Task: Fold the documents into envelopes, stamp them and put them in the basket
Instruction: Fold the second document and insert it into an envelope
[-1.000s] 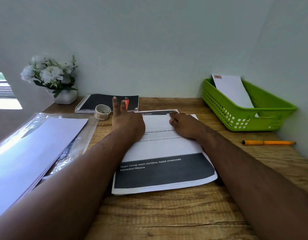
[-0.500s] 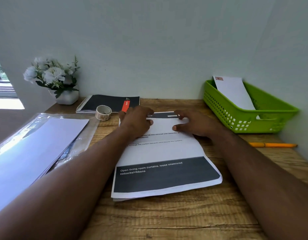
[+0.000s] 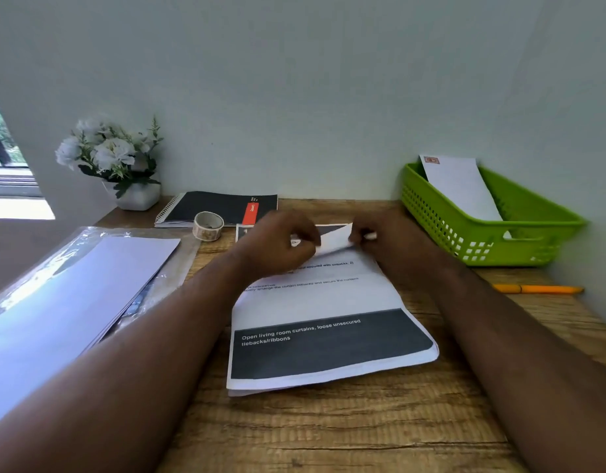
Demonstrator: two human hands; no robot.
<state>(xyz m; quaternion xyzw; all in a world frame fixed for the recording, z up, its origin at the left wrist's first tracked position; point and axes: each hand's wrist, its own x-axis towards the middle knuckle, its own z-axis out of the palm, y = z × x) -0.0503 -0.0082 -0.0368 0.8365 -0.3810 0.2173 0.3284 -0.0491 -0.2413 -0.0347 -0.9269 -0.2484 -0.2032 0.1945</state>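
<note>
A printed document (image 3: 315, 302) with a dark band lies in the middle of the wooden desk, on top of at least one more sheet. My left hand (image 3: 277, 244) and my right hand (image 3: 380, 237) both pinch its far edge, which is lifted and curling back toward me. A green basket (image 3: 533, 230) stands at the right against the wall and holds a white stamped envelope (image 3: 462, 189). A roll of stamps or tape (image 3: 208, 226) sits just left of my left hand.
A clear sleeve with white sheets (image 3: 73, 302) lies at the left. A black spiral notebook (image 3: 219, 206) and a white flower pot (image 3: 124, 165) stand at the back. An orange pen (image 3: 537, 288) lies near the right wall.
My hands went from pressing flat on the sheet to gripping its far edge. That edge has risen off the desk and bends toward me.
</note>
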